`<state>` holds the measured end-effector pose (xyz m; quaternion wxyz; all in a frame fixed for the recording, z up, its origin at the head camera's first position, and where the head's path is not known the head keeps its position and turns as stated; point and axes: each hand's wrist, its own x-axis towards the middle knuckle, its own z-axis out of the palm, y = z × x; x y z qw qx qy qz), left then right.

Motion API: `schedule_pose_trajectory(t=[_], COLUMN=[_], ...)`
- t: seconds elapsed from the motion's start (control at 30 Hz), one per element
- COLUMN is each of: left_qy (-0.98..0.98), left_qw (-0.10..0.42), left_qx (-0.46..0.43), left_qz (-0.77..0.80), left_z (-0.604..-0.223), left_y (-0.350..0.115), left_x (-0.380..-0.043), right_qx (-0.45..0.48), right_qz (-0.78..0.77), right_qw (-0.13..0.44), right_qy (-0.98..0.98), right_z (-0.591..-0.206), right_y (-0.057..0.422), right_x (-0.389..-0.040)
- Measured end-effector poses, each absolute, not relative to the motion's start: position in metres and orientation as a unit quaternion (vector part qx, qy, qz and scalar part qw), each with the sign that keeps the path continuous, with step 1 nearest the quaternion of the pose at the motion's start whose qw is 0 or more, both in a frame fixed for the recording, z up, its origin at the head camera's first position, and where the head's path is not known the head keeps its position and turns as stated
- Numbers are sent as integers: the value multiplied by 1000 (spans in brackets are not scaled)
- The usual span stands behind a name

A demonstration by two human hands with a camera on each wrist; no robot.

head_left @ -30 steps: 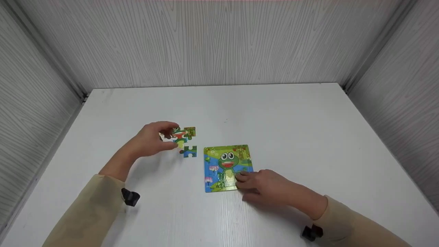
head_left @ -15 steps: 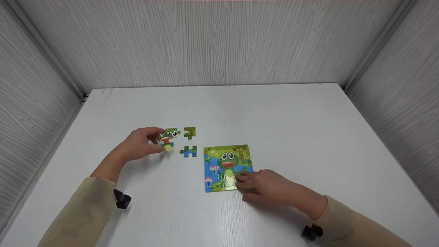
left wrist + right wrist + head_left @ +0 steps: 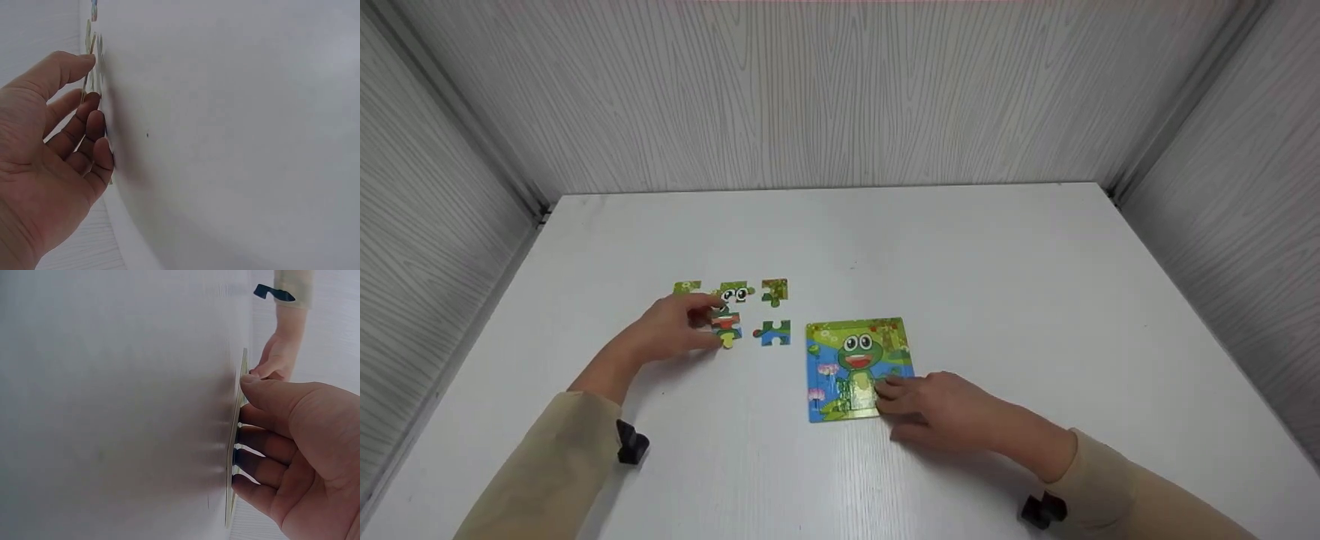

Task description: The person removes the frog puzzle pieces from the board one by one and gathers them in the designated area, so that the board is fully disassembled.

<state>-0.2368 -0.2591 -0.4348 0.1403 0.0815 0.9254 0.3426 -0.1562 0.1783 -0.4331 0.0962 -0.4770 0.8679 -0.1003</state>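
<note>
In the head view my left hand (image 3: 667, 330) pinches a jigsaw piece (image 3: 727, 330) with a red mouth and pale green belly, between thumb and fingers. The piece is seen nearly edge-on and tilted in the left wrist view. Just beyond it lies a jigsaw piece with the frog's eyes (image 3: 734, 292). My right hand (image 3: 949, 409) rests its fingertips on the lower right part of a square frog puzzle board (image 3: 829, 352). In the right wrist view the thumb and fingertips touch the thin board (image 3: 230, 450).
A green corner piece (image 3: 687, 286) lies beyond the left hand, partly covered. Two more pieces, a brown-green corner (image 3: 775, 291) and a blue-green one (image 3: 775, 332), lie left of the board. Patterned panels (image 3: 840, 97) enclose the white table (image 3: 997, 262) at the back and sides.
My left hand has carried the mouth piece leftward, then slightly nearer to me, uncovering the eyes piece and the blue-green piece. The right hand and the board have stayed put.
</note>
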Motion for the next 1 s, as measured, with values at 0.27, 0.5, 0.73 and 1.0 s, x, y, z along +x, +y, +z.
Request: schedule_pose_trajectory(t=[0.27,0.5,0.73,1.0], left_qy=[925,930,932,931], left_qw=[144,157,150,154], left_qx=[87,77,84,79], left_qz=[340,324,319,321], left_z=[-437,-439,-439,-440], left_y=[-258,-258,-258,-259], left_x=[-238,-240,-238,-238], right_qx=[-478,-483,-474,-476], right_qz=[-94,-104,-99,-100], right_qw=[94,84,97,96], right_qy=[868,866,870,869], right_z=[-433,-434,-433,-435], right_y=[178,179,178,179], right_x=[-156,-156,-156,-157])
